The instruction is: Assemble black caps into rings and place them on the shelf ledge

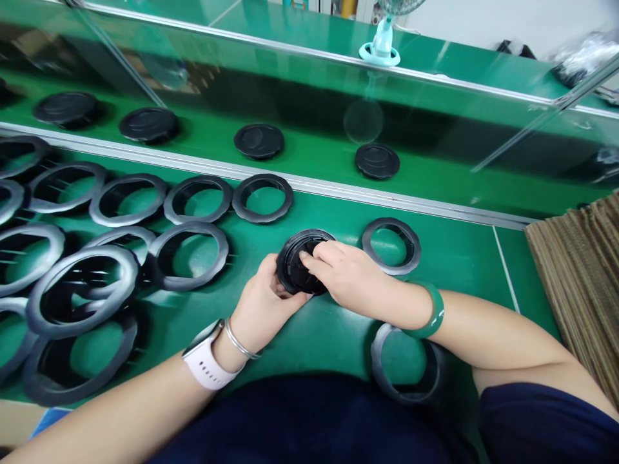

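Observation:
A round black part [296,263] with a ridged rim is held above the green table, in the middle of the head view. My left hand [264,303] grips its lower left edge, thumb along the near side and fingers partly hidden beneath. My right hand [341,270] reaches in from the right, its fingers closed and pressing on the inside of the same part. Just right of my hands a black ring [412,248] lies flat on the table. Another ring [382,380] is nearer my body, below my right forearm.
Several black rings [221,258] cover the left side, some stacked. Black discs [377,161] sit on the green strip [314,154] behind a metal rail. Corrugated cardboard [575,277] stands at right; a small fan [384,48] is at the back.

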`<state>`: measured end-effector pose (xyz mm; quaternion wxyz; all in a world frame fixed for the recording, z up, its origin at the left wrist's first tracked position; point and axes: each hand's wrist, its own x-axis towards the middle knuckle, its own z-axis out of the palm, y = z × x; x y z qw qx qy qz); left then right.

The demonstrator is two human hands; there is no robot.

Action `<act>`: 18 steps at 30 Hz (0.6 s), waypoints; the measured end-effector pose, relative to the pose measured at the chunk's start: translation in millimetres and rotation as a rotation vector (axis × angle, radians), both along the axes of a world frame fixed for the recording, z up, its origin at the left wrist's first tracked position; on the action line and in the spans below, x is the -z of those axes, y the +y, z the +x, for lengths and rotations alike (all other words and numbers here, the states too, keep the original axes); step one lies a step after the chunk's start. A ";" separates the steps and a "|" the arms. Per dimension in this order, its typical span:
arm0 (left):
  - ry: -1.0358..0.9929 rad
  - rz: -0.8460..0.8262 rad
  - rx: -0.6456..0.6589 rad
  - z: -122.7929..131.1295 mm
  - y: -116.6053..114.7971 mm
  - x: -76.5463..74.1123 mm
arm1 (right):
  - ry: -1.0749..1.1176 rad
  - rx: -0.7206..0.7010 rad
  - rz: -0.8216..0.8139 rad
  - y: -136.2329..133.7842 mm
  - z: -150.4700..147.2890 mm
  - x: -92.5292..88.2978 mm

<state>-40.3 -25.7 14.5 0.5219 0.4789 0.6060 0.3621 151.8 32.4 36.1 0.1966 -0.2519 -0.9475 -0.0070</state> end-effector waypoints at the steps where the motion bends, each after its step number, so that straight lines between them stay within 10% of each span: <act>1: 0.004 0.001 0.005 -0.5 -0.5 0.6 | 0.007 -0.011 0.001 0.9 -0.8 -0.1; 10: -0.129 0.005 -0.007 1.1 3.8 1.4 | 0.213 0.068 -0.129 7.7 0.3 -4.7; 18: -0.140 0.061 0.039 -0.9 1.8 5.1 | 0.463 0.351 -0.828 15.7 -4.5 9.8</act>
